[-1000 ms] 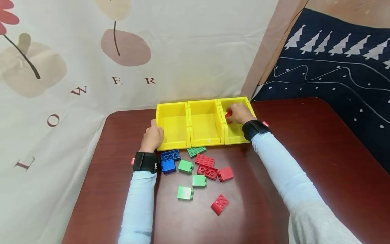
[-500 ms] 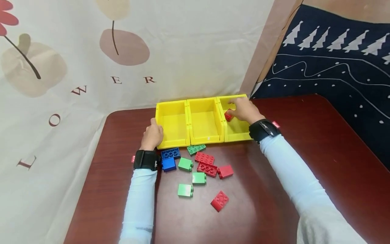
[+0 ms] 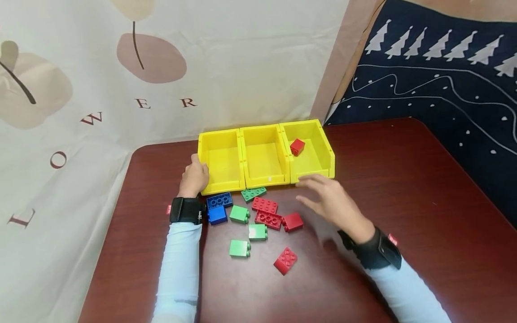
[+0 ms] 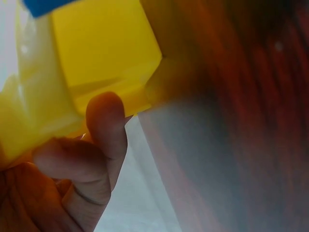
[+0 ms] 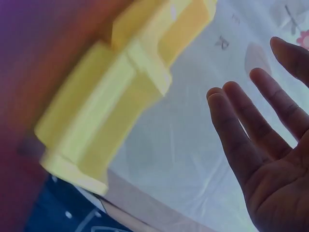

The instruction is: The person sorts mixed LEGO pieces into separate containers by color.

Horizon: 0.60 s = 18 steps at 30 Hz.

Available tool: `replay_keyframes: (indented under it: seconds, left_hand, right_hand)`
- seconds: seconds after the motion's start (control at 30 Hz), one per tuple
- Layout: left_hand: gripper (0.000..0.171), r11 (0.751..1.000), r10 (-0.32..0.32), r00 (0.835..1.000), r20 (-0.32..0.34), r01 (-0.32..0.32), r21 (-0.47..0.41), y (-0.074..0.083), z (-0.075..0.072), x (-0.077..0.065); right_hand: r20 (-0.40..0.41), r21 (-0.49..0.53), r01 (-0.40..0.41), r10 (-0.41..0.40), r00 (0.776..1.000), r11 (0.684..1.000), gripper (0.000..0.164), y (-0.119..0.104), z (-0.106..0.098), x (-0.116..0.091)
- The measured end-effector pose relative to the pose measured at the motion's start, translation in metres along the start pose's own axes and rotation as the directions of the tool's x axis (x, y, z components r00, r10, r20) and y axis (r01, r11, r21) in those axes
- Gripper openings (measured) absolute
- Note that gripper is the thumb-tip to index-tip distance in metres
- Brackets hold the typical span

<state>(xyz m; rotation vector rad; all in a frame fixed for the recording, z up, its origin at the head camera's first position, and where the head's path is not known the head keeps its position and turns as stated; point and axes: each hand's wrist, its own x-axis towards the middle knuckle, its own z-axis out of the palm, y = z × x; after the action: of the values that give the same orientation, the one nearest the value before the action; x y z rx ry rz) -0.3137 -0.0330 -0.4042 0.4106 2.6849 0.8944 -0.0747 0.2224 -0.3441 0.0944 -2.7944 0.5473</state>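
Three joined yellow bins [image 3: 264, 154] stand in a row at the back of the table. My left hand [image 3: 194, 178] grips the left bin's outer side wall; in the left wrist view its fingers [image 4: 104, 121] bend against the yellow plastic. A red brick [image 3: 297, 147] lies in the right bin. My right hand [image 3: 333, 202], holding nothing, hovers in front of that bin with fingers extended and spread. Nearest to it is a red brick [image 3: 293, 222] on the table. In the right wrist view the palm [image 5: 277, 193] is bare.
In front of the bins lie blue bricks [image 3: 217, 215], green bricks [image 3: 240, 248] and more red bricks [image 3: 286, 261]. A green brick [image 3: 253, 194] sits close to the middle bin's front. A pale cloth [image 3: 258, 67] hangs behind the brown table [image 3: 404, 188].
My right hand has let go of the red brick inside the right bin, then moved out towards the front and right. The left hand keeps its hold on the bin.
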Motion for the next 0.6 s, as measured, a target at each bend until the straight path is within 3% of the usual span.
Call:
replay_keyframes:
  seconds: [0.27,0.43,0.6]
  left_hand:
    - [0.048,1.000,-0.009,1.000,0.005,0.009,-0.021,0.001,0.000,0.001]
    - [0.048,1.000,-0.012,1.000,0.012,0.012,-0.022,0.001,0.000,0.000]
    - [0.048,1.000,-0.009,1.000,0.018,0.009,-0.020,0.000,0.000,0.000]
  right_hand:
    - [0.057,-0.009,0.104,-0.103,0.993,0.995,0.042,-0.008,0.029,-0.037]
    - [0.117,-0.033,0.209,-0.204,0.972,0.977,0.033,-0.004,0.044,-0.045]
    - [0.118,-0.046,0.242,-0.235,0.965,0.969,0.021,-0.004,0.050,-0.047]
